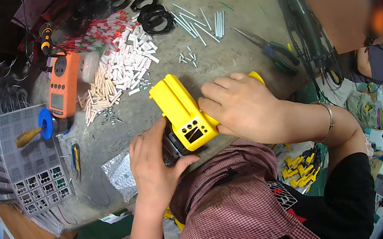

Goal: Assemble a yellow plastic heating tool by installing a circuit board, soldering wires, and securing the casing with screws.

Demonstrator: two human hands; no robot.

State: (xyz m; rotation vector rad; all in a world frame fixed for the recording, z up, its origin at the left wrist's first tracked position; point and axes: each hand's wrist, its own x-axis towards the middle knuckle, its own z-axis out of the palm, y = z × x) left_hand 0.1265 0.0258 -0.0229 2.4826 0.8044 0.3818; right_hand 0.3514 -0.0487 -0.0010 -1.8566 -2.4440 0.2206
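Note:
A yellow plastic housing [172, 103] with round holes and a rectangular window in one end is tilted near the bench's front edge. My left hand [150, 158] wraps round its near left side, at a dark, partly clear round part [171, 146]. On the right, the fingers of my right hand [243, 105] are closed over a yellow piece [256, 77] whose end shows past the knuckles. Whether that piece is joined to the housing is hidden by the hand.
Pliers [270, 53] lie to the right, near a black corded tool [304, 22]. Metal rods [196, 26], short screws [188, 58] and black rings [155, 21] lie farther back. Leftward are white pieces [131, 62], an orange meter [61, 86], a blue spool [46, 123], and a parts sheet [28, 150].

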